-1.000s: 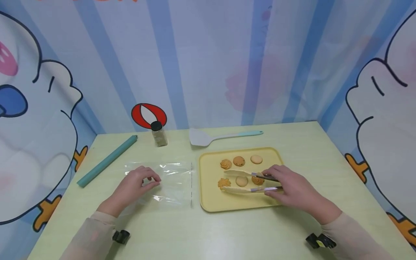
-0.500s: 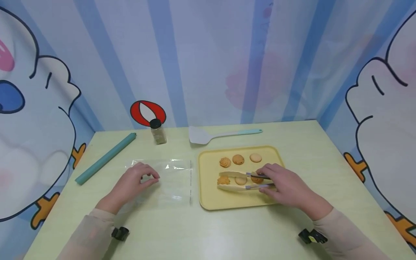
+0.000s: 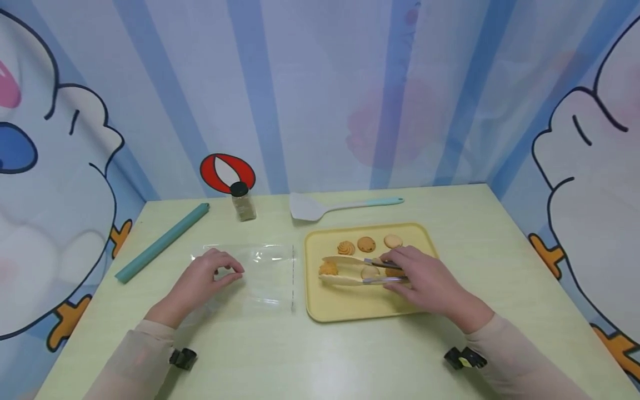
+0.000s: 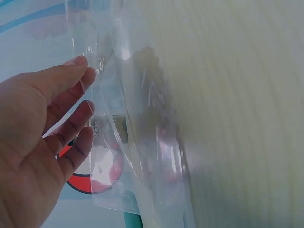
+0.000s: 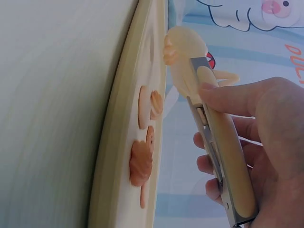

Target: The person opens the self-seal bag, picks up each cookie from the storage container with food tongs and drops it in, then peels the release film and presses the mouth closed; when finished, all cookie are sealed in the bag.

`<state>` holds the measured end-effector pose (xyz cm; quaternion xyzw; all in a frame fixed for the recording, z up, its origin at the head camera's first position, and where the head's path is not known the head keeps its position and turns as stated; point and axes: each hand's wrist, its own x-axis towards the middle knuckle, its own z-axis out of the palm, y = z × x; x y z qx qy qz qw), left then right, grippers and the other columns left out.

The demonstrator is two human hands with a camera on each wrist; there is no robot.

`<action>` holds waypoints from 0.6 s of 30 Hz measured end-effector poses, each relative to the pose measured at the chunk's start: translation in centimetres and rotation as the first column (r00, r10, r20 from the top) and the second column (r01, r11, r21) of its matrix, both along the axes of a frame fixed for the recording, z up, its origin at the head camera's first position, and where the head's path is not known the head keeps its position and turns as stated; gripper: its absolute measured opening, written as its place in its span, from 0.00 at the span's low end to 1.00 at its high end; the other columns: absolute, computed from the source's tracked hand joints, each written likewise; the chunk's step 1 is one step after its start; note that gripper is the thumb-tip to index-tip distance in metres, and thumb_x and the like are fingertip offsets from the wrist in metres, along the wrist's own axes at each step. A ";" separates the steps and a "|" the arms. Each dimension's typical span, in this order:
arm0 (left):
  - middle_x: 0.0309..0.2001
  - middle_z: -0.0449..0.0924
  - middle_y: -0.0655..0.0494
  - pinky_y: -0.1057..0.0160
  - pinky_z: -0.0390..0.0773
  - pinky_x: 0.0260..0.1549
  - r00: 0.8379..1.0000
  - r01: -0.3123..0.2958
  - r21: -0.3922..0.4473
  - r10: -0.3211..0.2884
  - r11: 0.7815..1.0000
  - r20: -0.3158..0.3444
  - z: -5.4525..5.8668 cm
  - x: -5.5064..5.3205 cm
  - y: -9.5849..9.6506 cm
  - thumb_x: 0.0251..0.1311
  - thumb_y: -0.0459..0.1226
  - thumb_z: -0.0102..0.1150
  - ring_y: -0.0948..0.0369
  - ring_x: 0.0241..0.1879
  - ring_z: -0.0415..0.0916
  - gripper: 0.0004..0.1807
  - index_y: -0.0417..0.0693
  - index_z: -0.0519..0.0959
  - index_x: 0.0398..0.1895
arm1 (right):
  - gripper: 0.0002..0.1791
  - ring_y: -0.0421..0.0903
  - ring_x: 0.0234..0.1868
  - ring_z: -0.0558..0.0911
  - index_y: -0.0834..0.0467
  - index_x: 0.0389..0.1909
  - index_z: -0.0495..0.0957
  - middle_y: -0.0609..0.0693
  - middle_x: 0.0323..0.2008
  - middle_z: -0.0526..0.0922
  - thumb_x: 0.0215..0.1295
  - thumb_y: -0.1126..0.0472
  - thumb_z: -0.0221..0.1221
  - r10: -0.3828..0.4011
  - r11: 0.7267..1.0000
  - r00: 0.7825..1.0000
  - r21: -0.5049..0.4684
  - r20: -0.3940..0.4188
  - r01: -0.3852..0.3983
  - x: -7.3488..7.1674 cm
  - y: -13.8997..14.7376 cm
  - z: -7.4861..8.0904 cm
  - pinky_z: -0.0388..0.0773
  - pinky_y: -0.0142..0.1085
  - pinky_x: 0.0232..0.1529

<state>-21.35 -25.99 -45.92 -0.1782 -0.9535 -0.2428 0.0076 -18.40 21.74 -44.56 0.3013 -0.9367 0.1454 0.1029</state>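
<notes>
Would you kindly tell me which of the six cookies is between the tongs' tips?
The jagged-edged cookie, leftmost in the head view: the tongs hold it above the tray, where the other five cookies lie.

a pale blue backdrop (image 3: 325,100) with darker vertical stripes (image 3: 255,94) hangs behind and along both sides of a pale yellow-green table (image 3: 505,261). large black-outlined white cartoon figures with orange feet fill the left panel (image 3: 65,216) and the right panel (image 3: 595,239). a faint pink blotch (image 3: 382,130) and a red-and-white oval (image 3: 212,172) mark the back. soft glare (image 3: 330,369) brightens the table's near middle.
</notes>
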 end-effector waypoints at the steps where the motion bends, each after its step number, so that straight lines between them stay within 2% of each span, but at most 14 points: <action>1: 0.43 0.85 0.62 0.53 0.81 0.46 1.000 0.000 0.001 0.000 1.000 -0.002 0.0 0.0 0.0 0.63 0.39 0.71 0.56 0.48 0.78 0.07 0.58 0.88 0.44 | 0.26 0.50 0.52 0.82 0.53 0.61 0.78 0.53 0.55 0.82 0.65 0.49 0.70 0.008 1.000 1.000 -0.008 -0.009 -0.008 -0.2 -0.4 0.0 0.82 0.48 0.45; 6: 0.43 0.85 0.63 0.53 0.82 0.47 1.000 -0.003 0.007 0.003 1.000 -0.013 0.2 0.1 -0.3 0.64 0.39 0.71 0.58 0.48 0.78 0.07 0.57 0.88 0.44 | 0.24 0.42 0.40 0.76 0.51 0.58 0.79 0.46 0.45 0.81 0.64 0.48 0.71 0.053 0.998 0.998 -0.034 -0.015 -0.054 -1.0 -2.7 0.3 0.78 0.40 0.38; 13: 0.43 0.86 0.63 0.53 0.82 0.45 0.999 0.019 0.016 -0.018 1.000 -0.044 0.2 0.2 -0.4 0.64 0.37 0.71 0.59 0.48 0.78 0.07 0.57 0.88 0.44 | 0.25 0.44 0.47 0.80 0.53 0.59 0.79 0.47 0.52 0.82 0.65 0.48 0.70 0.120 0.993 0.993 0.000 -0.005 -0.120 -2.1 -6.0 0.1 0.81 0.42 0.44; 18: 0.43 0.85 0.63 0.52 0.82 0.46 0.999 0.012 0.022 -0.011 1.000 -0.044 0.4 0.1 -0.4 0.64 0.37 0.71 0.59 0.48 0.78 0.07 0.56 0.89 0.44 | 0.25 0.46 0.48 0.82 0.53 0.60 0.79 0.46 0.53 0.82 0.67 0.47 0.69 0.142 0.990 0.990 0.023 0.002 -0.142 -2.7 -8.1 -0.5 0.82 0.43 0.47</action>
